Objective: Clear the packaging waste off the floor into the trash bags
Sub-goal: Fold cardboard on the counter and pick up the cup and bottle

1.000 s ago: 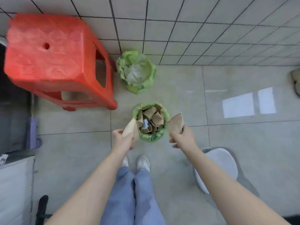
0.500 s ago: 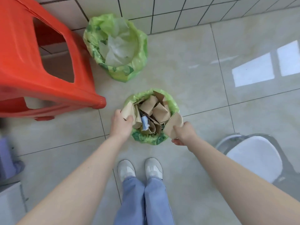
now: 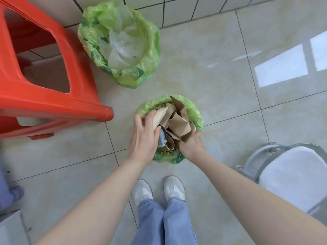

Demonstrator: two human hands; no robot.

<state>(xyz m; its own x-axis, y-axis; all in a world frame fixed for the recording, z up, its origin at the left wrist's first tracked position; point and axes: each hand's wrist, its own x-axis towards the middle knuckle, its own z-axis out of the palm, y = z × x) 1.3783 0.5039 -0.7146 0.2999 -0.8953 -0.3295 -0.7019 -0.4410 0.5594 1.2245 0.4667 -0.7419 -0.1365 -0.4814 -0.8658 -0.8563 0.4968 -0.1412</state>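
A near green trash bag (image 3: 195, 110) on the floor is stuffed with crumpled brown paper (image 3: 178, 123). My left hand (image 3: 144, 137) grips a pale cardboard piece (image 3: 159, 116) at the bag's left rim, pressed inward. My right hand (image 3: 192, 145) is closed on a brown paper piece (image 3: 188, 134) at the bag's right front edge. A bit of blue wrapper (image 3: 161, 138) shows between my hands. A second green trash bag (image 3: 146, 55) farther back by the wall holds clear plastic film (image 3: 122, 48).
A red plastic stool (image 3: 46, 98) stands to the left, its foot close to the near bag. A white-seated chair (image 3: 292, 174) with a grey frame sits at the right. A tiled wall (image 3: 185, 9) runs behind the bags. My shoes (image 3: 159, 190) stand just below the near bag.
The view has dropped closer to the floor. Both hands have moved from the bag's sides in over its opening, pushing their paper pieces down among the other paper.
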